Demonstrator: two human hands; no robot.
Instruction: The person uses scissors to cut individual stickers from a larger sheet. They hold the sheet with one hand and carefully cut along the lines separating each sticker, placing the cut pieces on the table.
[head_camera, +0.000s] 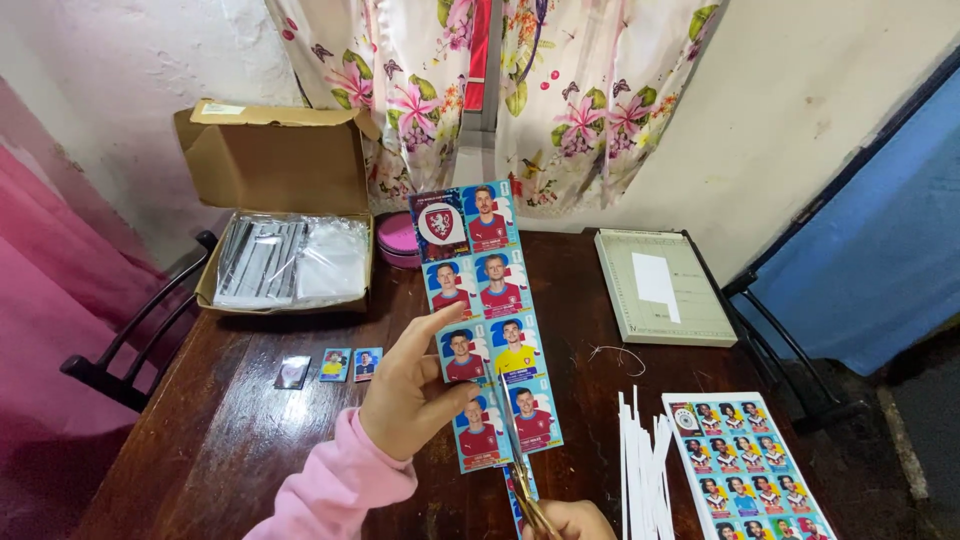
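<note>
Pinching the tall two-column sheet of glossy player stickers (487, 325) at its left edge, left hand (405, 390); closed on metal scissors (522, 470), right hand (570, 520), blades pointing up the sheet's long axis between the columns.

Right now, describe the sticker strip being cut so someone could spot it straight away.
Start at the dark wooden table. Above its middle, the left hand holds up a two-column sticker strip, with scissors in the right hand cutting upward between the columns. Unlike the wider sticker sheet lying flat at right, it is narrow and raised.
</note>
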